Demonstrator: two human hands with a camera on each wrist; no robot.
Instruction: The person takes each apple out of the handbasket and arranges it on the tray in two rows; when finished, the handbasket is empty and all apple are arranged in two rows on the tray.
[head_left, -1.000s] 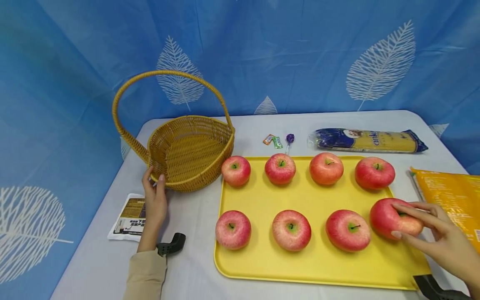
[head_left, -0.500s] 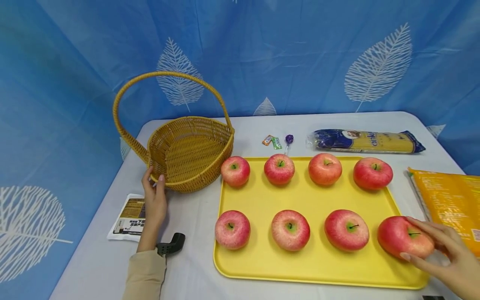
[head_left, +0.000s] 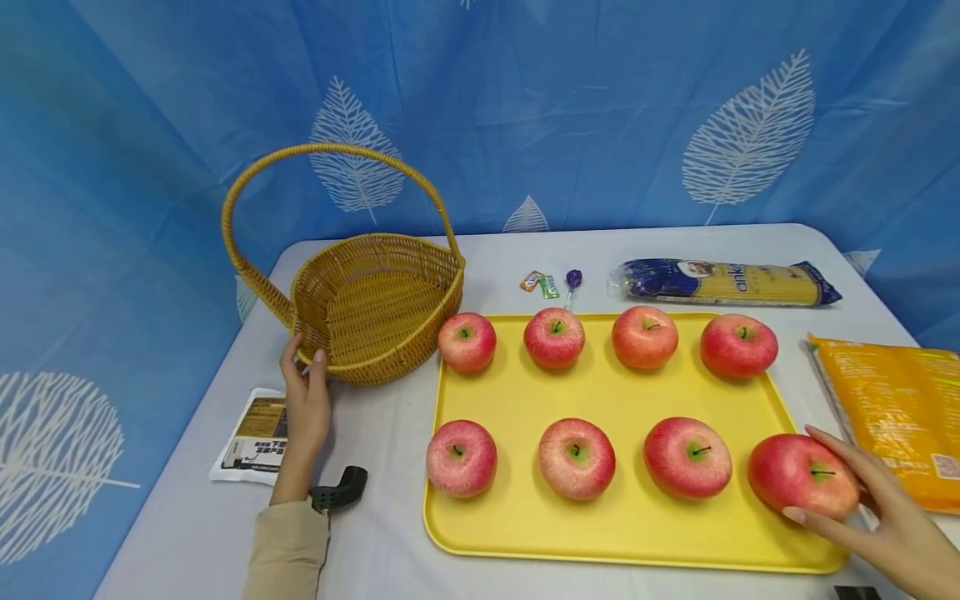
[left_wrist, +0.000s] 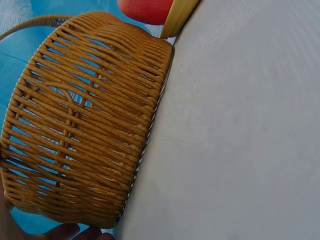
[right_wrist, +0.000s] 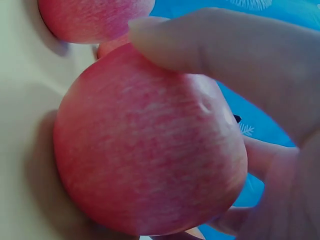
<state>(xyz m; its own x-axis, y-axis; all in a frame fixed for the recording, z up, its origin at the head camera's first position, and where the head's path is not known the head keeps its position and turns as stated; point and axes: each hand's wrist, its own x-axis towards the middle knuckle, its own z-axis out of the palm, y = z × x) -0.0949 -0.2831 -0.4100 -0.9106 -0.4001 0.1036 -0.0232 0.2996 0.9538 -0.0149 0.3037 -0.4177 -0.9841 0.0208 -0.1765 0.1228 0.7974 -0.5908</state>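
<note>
Right hand [head_left: 877, 517] grips the near-right apple [head_left: 802, 477], fingers [right_wrist: 210, 47] curled round its top and far side, thumb along its near edge. That apple sits at the near-right corner of the yellow tray [head_left: 600, 383]; whether it rests on the tray or is slightly lifted is hard to tell. 3 more apples lie in a row to the left of these fingers, the nearest [head_left: 687, 457] just beside the held one; 4 more lie in the far row.

Left hand [head_left: 306, 400] holds the near rim of the wicker basket [head_left: 375, 304], thumb over the rim, fingertips [left_wrist: 65, 232] under its base. Basket stands on the counter [left_wrist: 240, 150], right of these fingers, near the tray's far-left corner. A leaflet [head_left: 255, 433] lies just left of the wrist.
</note>
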